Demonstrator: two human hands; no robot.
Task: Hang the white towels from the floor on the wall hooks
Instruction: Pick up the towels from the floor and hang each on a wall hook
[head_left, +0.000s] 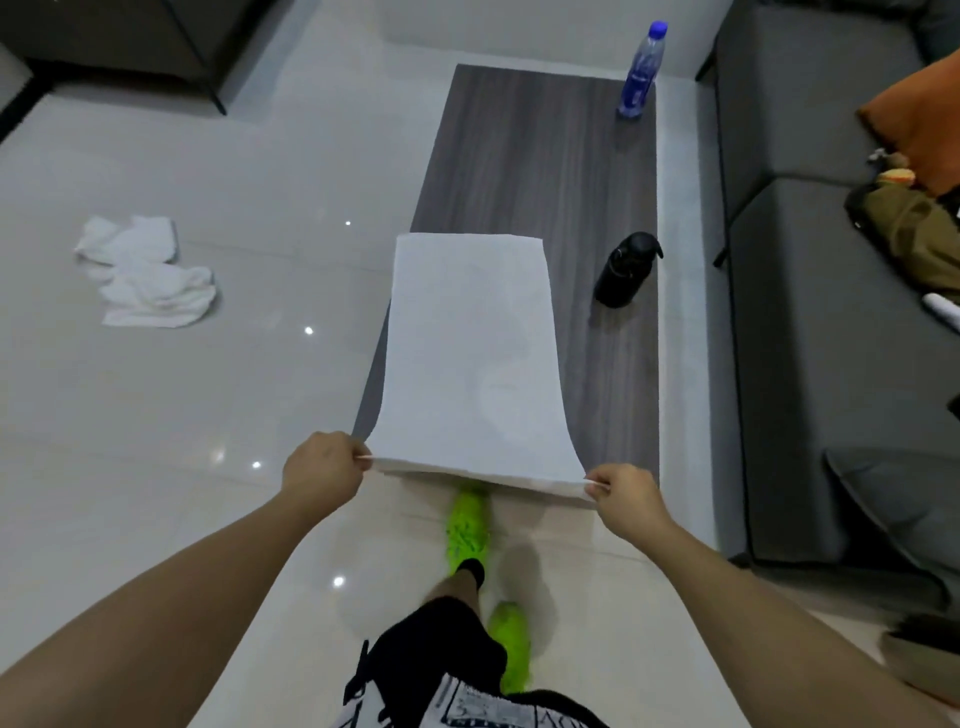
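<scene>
A white towel (470, 353) is stretched flat in front of me, its far end lying over the near end of a low wooden table (550, 171). My left hand (324, 470) pinches the towel's near left corner. My right hand (621, 496) pinches the near right corner. Two more white towels (145, 270) lie crumpled on the tiled floor to the left. No wall hooks are in view.
A black bottle (626, 270) and a clear bottle with a blue cap (641, 67) stand on the table. A grey sofa (831, 286) with clutter runs along the right. A dark cabinet (130, 36) stands at the far left. My feet in green shoes (467, 530) are below.
</scene>
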